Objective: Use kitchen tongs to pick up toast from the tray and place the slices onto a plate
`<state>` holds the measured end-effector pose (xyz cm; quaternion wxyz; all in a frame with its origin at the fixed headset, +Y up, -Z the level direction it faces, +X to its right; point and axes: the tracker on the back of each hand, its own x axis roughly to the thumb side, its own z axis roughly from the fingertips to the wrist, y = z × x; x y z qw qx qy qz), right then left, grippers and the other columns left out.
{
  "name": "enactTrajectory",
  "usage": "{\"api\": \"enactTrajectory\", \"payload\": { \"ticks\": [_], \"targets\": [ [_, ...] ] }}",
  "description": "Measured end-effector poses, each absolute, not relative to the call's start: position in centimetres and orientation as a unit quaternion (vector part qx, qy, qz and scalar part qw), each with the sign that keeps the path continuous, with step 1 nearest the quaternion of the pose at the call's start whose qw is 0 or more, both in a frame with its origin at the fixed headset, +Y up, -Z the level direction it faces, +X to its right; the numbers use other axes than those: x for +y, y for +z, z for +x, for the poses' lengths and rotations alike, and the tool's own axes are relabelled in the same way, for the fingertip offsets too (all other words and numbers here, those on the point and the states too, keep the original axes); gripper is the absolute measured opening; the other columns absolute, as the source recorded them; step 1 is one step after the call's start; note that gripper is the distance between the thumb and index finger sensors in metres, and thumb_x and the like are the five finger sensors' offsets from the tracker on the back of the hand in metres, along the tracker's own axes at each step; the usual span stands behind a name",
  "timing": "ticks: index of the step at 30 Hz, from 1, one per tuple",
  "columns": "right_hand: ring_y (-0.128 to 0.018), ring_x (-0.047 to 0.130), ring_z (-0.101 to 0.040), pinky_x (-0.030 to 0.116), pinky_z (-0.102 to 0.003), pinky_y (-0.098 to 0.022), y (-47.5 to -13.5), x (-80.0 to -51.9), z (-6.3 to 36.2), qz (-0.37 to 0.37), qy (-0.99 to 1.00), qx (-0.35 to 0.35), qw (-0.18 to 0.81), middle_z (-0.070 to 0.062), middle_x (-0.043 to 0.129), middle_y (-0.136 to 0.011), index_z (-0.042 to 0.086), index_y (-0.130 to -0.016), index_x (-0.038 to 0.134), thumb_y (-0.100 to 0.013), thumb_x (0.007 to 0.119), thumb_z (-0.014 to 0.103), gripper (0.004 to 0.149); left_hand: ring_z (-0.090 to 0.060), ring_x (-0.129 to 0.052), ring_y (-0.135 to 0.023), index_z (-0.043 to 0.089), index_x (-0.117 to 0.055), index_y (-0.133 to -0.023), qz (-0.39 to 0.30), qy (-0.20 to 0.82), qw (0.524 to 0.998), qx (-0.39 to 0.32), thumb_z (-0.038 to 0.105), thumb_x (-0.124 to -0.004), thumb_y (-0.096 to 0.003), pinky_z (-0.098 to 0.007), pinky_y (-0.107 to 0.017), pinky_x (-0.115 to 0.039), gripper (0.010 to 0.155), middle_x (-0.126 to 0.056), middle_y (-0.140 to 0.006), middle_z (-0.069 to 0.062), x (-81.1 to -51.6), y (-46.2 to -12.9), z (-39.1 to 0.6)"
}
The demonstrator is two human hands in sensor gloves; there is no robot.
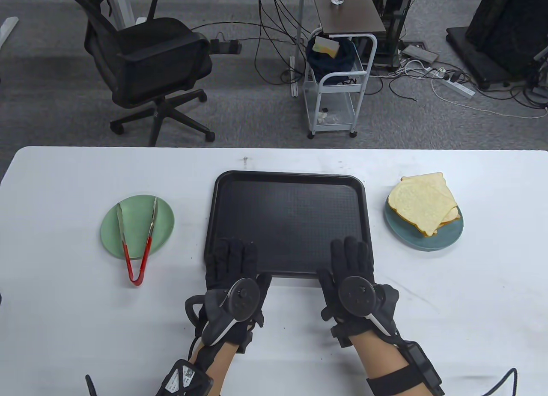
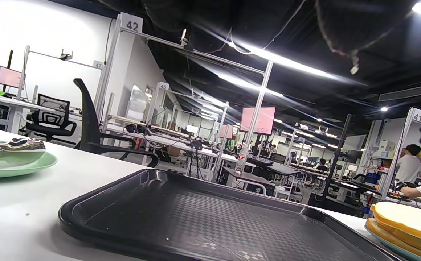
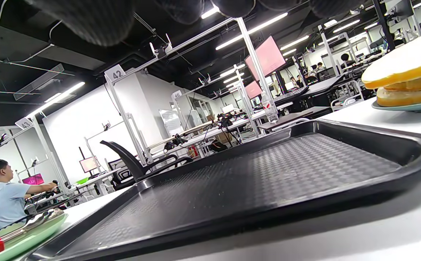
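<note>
Both hands (image 1: 233, 263) (image 1: 351, 263) flat, holding nothing — tongs (image 1: 137, 237) on green plate (image 1: 111, 237), chair (image 1: 145, 62) beyond.

number signs on white frame posts: 42 (image 2: 132, 25), 46 (image 2: 163, 86), 47 (image 2: 98, 65), 41 (image 2: 417, 116), 43 (image 3: 24, 123)

The tray (image 1: 287, 218) sits mid-tabletop (image 1: 64, 306). Left of it a plate (image 1: 165, 224) carries the tongs (image 1: 136, 242), whose handle end overhangs the near rim. Right of the tray, another plate (image 1: 400, 233) holds stacked toast (image 1: 421, 201), seemingly three slices. Both hands rest on the tray's near edge.
</note>
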<state>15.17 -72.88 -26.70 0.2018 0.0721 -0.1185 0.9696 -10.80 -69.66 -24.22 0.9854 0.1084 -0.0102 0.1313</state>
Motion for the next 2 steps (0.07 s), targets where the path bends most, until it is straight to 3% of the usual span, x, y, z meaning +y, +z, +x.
{"api": "enactTrajectory", "payload": {
  "ticks": [2],
  "targets": [
    [-0.098, 0.039, -0.055, 0.053, -0.066, -0.062, -26.74, -72.97, 15.12, 0.073, 0.970, -0.116, 0.200, -0.023, 0.032, -0.114, 0.019, -0.111, 0.037, -0.053, 0.059, 0.052, 0.069, -0.030, -0.042, -0.113, 0.033, -0.054, -0.104, 0.109, 0.130, 0.985, -0.011, 0.061, -0.067, -0.0426, -0.053, -0.080, -0.042, 0.069, -0.049, -0.119, -0.001, -69.65, -24.23, -10.80]
  ]
}}
